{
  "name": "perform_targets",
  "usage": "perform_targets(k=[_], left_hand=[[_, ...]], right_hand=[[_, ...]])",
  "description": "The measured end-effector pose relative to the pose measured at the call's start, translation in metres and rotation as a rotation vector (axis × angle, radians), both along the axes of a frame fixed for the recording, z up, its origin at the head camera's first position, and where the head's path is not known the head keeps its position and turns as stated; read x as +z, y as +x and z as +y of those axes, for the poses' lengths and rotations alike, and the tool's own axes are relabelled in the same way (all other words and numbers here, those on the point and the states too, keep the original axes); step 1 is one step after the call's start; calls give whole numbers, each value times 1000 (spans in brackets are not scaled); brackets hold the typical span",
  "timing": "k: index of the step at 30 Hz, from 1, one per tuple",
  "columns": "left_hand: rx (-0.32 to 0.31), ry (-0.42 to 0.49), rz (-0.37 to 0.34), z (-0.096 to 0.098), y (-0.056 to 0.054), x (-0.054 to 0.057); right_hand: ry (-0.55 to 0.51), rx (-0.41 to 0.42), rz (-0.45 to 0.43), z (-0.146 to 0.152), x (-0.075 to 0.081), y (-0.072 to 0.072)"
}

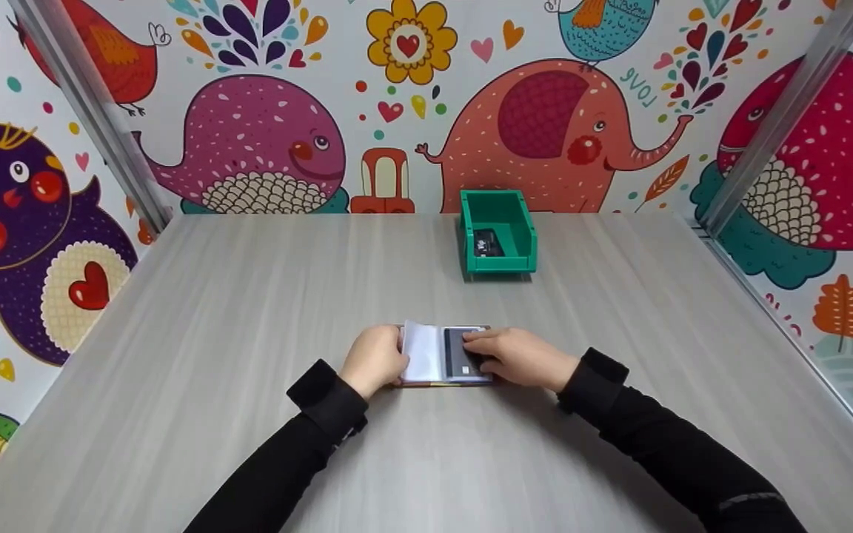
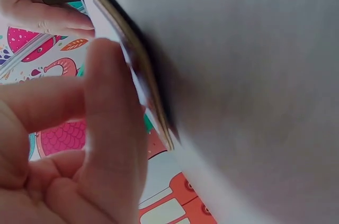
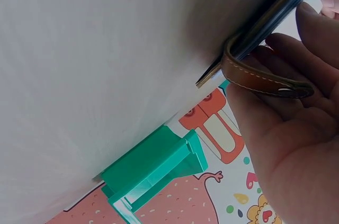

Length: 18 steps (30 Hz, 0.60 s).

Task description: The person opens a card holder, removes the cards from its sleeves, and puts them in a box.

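Note:
An open card holder (image 1: 423, 384) with clear plastic sleeves lies on the table in front of the person. My left hand (image 1: 375, 361) pinches its left side, beside a raised clear sleeve (image 1: 423, 352). On the right page is a dark card (image 1: 459, 363) with a small chip. Fingers of my right hand (image 1: 523, 358) rest on this card, fairly straight, with the thumb near its lower right. From the holder's right edge a brown stitched leather strap (image 3: 259, 80) with a snap sticks out under the right palm.
A green plastic bin (image 1: 500, 264) stands at the back of the table, right of the middle, with a dark card-like item (image 1: 486, 243) inside. Metal posts (image 1: 93, 111) and walls with cartoon animals border the light wood-grain table (image 1: 249, 296).

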State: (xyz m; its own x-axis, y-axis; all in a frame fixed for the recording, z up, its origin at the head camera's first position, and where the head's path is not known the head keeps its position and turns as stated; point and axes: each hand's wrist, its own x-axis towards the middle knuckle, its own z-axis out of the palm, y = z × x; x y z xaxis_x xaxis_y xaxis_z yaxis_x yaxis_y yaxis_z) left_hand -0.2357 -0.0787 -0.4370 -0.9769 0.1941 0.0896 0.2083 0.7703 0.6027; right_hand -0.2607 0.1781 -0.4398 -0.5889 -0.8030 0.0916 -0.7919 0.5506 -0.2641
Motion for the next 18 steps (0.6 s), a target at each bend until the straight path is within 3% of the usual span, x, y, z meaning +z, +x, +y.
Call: perform_targets(k=[18], left_hand=[[7, -38, -18, 1, -2, 0]], right_hand=[[14, -2, 4, 0, 1, 1]])
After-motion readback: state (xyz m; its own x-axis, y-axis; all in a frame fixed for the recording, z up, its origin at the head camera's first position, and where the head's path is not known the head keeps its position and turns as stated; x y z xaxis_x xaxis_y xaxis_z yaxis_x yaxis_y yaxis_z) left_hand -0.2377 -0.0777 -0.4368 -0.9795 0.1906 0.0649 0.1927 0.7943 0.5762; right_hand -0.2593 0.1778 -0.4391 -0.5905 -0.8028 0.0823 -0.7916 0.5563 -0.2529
